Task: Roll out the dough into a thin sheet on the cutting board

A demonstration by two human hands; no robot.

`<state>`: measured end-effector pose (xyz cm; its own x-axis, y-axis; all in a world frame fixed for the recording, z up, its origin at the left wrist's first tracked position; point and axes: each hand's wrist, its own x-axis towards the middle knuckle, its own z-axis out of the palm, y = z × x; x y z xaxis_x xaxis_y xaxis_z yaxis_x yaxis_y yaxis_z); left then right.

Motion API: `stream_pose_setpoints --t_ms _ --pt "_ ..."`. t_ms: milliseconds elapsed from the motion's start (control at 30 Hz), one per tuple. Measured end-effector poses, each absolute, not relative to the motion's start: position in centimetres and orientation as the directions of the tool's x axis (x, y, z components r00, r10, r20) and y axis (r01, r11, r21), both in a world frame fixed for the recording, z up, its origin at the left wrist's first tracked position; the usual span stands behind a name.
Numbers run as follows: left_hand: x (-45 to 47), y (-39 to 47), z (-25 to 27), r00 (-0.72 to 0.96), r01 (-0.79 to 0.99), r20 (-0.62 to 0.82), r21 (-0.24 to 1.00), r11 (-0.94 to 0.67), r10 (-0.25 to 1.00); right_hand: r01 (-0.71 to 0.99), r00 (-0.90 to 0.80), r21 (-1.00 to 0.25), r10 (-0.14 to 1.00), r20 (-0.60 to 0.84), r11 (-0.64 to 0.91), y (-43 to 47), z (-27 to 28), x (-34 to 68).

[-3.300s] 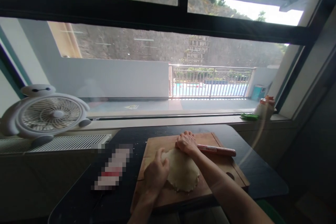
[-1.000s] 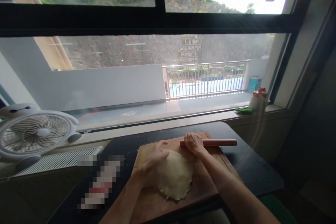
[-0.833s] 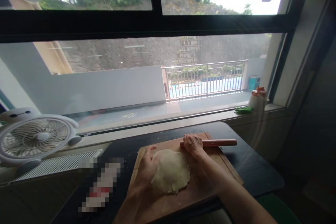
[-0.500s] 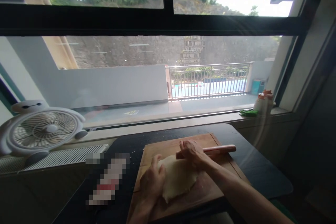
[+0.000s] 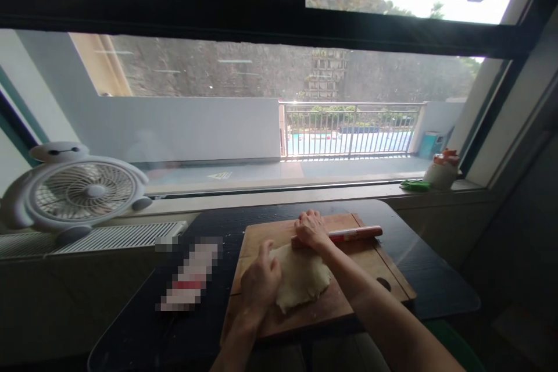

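A flat, pale sheet of dough [image 5: 302, 279] with an uneven edge lies on a wooden cutting board [image 5: 349, 296]. At the dough's far edge, my right hand [image 5: 311, 228] is wrapped around one end of a reddish-brown rolling pin [image 5: 355, 234]. The pin's other end sticks out to the right over the board. My left hand [image 5: 261, 279] is beside the dough's left edge, thumb and index finger apart, and seems to touch it. Nothing shows in that hand's grasp.
The board rests on a dark table [image 5: 440, 288]. A pixelated item [image 5: 192, 276] lies on the table's left side. A white fan [image 5: 89, 190] stands at left by the window. On the sill at right are a pale container [image 5: 440, 171] and a green cloth-like item [image 5: 415, 185].
My right hand and the rolling pin have shifted slightly toward the board's far edge. My left hand stays by the dough's left side. The whole view has tilted a little.
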<state>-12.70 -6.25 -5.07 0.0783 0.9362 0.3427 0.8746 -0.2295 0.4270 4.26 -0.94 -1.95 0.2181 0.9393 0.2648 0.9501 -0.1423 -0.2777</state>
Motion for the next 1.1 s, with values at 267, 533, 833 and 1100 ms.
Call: stream_pose_setpoints --t_ms 267,533,833,1100 --pt "-12.6 -6.4 -5.1 0.092 0.871 0.340 0.429 -0.241 0.936 0.979 0.099 -0.201 0.908 0.407 -0.017 -4.0 -3.4 3.7" --pt "-12.4 -6.5 -4.5 0.071 0.888 0.266 0.422 -0.182 0.961 0.966 0.185 -0.217 0.963 0.195 -0.142 0.8 -2.1 4.1" --pt "-12.6 -6.7 -4.7 0.098 0.877 0.338 0.416 -0.242 0.936 0.983 0.100 -0.179 0.930 0.353 -0.038 -4.8 -3.1 3.1" --pt "-12.6 -6.3 -5.0 0.083 0.880 0.296 0.427 -0.209 0.952 0.976 0.150 -0.195 0.956 0.251 -0.101 -0.8 -2.3 3.6"
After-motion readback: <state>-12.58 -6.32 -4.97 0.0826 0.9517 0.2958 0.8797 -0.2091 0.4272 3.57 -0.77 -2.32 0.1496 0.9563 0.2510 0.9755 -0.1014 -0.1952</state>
